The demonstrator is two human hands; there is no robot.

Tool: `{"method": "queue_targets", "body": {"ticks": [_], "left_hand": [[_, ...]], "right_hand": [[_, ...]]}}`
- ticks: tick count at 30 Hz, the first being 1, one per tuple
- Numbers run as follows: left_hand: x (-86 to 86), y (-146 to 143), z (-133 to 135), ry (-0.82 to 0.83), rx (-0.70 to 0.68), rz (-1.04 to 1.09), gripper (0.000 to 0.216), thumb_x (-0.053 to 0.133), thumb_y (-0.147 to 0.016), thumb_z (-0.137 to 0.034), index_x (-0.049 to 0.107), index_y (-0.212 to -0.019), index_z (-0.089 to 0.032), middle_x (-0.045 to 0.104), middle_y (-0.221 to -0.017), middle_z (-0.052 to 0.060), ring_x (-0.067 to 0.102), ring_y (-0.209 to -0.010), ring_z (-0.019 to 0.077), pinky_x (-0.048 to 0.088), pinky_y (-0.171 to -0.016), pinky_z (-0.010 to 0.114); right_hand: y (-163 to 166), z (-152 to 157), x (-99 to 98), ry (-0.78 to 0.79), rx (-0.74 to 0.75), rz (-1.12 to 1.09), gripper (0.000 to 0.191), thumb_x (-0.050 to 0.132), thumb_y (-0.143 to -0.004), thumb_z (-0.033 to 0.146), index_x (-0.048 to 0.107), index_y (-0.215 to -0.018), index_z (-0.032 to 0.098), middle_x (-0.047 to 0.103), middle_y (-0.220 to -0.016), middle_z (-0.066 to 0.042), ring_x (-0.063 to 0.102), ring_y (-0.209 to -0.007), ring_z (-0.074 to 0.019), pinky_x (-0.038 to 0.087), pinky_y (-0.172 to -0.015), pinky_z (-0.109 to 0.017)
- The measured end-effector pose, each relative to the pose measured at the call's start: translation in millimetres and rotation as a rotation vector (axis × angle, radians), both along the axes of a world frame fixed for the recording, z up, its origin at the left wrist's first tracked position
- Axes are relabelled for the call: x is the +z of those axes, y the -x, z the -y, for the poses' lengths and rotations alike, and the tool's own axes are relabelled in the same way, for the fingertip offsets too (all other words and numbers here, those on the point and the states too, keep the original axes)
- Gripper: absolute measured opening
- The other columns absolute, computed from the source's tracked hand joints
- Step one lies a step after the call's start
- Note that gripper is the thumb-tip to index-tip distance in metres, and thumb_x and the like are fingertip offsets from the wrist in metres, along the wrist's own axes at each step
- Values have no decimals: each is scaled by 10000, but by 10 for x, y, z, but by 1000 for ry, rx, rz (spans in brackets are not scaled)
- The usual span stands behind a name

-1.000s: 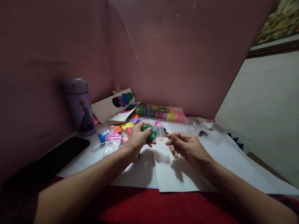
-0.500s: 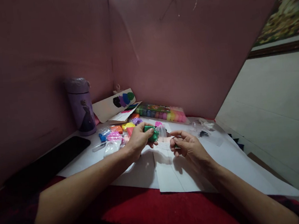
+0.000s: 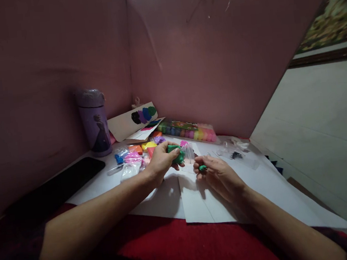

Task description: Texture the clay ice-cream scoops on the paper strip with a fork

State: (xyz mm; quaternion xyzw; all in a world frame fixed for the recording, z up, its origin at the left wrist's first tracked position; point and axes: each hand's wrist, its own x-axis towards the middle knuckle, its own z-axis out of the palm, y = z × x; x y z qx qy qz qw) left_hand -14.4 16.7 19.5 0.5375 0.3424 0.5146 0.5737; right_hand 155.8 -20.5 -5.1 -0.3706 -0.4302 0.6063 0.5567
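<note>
My left hand [image 3: 162,162] is closed around a green block of modelling clay [image 3: 175,153], which seems to be in a clear wrapper. Just to its right, my right hand [image 3: 214,170] pinches a small piece of green clay [image 3: 202,168] between thumb and fingers. The two hands are apart, both above a white sheet of paper [image 3: 204,209]. Left of my left hand lie several clay packets, among them a pink packet [image 3: 132,157], a yellow packet [image 3: 148,145] and a white packet [image 3: 130,171]. Clear plastic [image 3: 189,152] stands between the hands.
At the left are a purple bottle [image 3: 95,125] and a dark flat object [image 3: 59,186]. Behind the packets lie a card with painted spots [image 3: 126,124] and a clear pack of colours [image 3: 189,131]. Plastic scraps [image 3: 237,155] rest at the right. Pink panels [image 3: 216,60] enclose the back.
My right hand has turned slightly and its fingers have curled in, so the small green clay piece shows more clearly. My left hand has hardly moved.
</note>
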Motion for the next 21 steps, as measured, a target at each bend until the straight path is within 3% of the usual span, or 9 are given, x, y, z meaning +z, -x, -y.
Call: {"method": "queue_targets", "body": {"ticks": [3, 6, 13, 21], "left_hand": [[14, 0, 2, 2, 20, 4, 72, 497, -848, -65, 474, -847, -133, 557, -549, -23, 589, -441, 119, 402, -395, 187], [24, 1, -2, 0, 45, 10, 79, 501, -844, -61, 475, -836, -135, 552, -543, -27, 590, -439, 120, 400, -394, 188], [20, 2, -13, -7, 58, 25, 86, 503, -840, -52, 477, -822, -132, 550, -545, -28, 585, -437, 119, 404, -393, 194], [18, -3, -17, -12, 55, 34, 84, 503, -839, -51, 480, -824, -130, 551, -545, -25, 579, -431, 116, 400, -394, 197]], "right_hand": [[-11, -34, -36, 8, -34, 2, 293, 831, -599, 218, 684, -843, 150, 670, -854, -64, 630, -786, -169, 528, -694, -276], [-18, -38, -56, -3, -41, 25, 328, 840, -583, 182, 689, -872, 143, 697, -918, -84, 658, -827, -181, 534, -748, -290], [-13, 33, 18, 0, 64, 51, 258, 782, -709, 313, 669, -869, 146, 642, -697, -2, 530, -506, -62, 434, -464, -186], [0, 45, 44, 75, 131, -5, 292, 764, -717, 404, 638, -777, 147, 537, -580, 35, 378, -410, -35, 315, -374, -167]]}}
